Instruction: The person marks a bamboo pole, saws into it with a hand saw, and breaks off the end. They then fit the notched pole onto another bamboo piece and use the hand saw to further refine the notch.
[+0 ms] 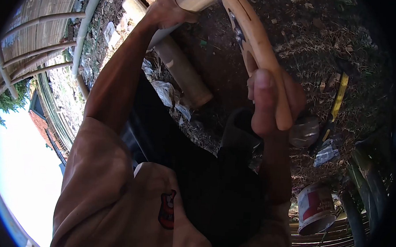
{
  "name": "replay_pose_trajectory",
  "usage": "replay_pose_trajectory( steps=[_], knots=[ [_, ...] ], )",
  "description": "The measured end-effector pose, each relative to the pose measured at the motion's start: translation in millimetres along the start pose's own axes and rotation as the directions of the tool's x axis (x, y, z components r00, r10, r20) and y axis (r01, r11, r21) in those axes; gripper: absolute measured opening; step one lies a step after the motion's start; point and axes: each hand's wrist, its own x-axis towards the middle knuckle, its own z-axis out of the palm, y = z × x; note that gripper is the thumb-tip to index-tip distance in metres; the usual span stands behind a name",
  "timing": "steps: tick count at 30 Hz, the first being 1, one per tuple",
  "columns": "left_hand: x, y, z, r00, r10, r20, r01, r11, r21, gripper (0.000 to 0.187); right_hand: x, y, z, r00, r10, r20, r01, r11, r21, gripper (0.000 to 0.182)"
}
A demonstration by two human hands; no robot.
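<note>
At the top of the view, my left hand (169,12) is closed around a pale bamboo pole (195,0). My right hand (274,98) grips the lower end of a wooden-handled saw (257,38), thumb toward the camera. Dark metal fittings show along the saw handle's left side, and its upper end meets the bamboo pole at the frame's top edge. Below my left hand, another thick bamboo piece (182,70) lies slanting on the ground.
A long yellow tool (339,96) with a dark end lies on the dry grass at right. Below it are crumpled clear plastic (327,153) and a white and red bucket (316,208). Bamboo rails (45,19) stand at upper left, and more plastic sheeting (166,93) lies near my legs.
</note>
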Motion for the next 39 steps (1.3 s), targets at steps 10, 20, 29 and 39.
replay_pose_trajectory(
  steps=[10, 20, 29, 39],
  knots=[
    [-12.8, 19.4, -9.8, 0.996, -0.071, -0.045, 0.072, 0.997, 0.006, 0.072, -8.7, 14.3, 4.5, 0.978, -0.151, -0.145, 0.141, 0.987, -0.076, 0.033],
    [-9.5, 7.2, -0.8, 0.996, 0.056, -0.066, -0.053, 0.998, 0.044, 0.074, -70.7, 27.6, -10.6, 0.986, -0.021, -0.167, 0.02, 1.0, -0.005, 0.025],
    [2.8, -8.6, -11.6, 0.99, 0.136, -0.045, -0.138, 0.989, -0.049, 0.065, -101.3, 23.0, -14.9, 0.962, -0.124, -0.243, 0.117, 0.992, -0.043, 0.042],
    [8.3, -5.2, -8.5, 0.998, 0.058, 0.026, -0.055, 0.994, -0.1, 0.059, -62.6, 19.0, -5.9, 0.948, -0.217, -0.234, 0.21, 0.976, -0.055, 0.039]
  ],
)
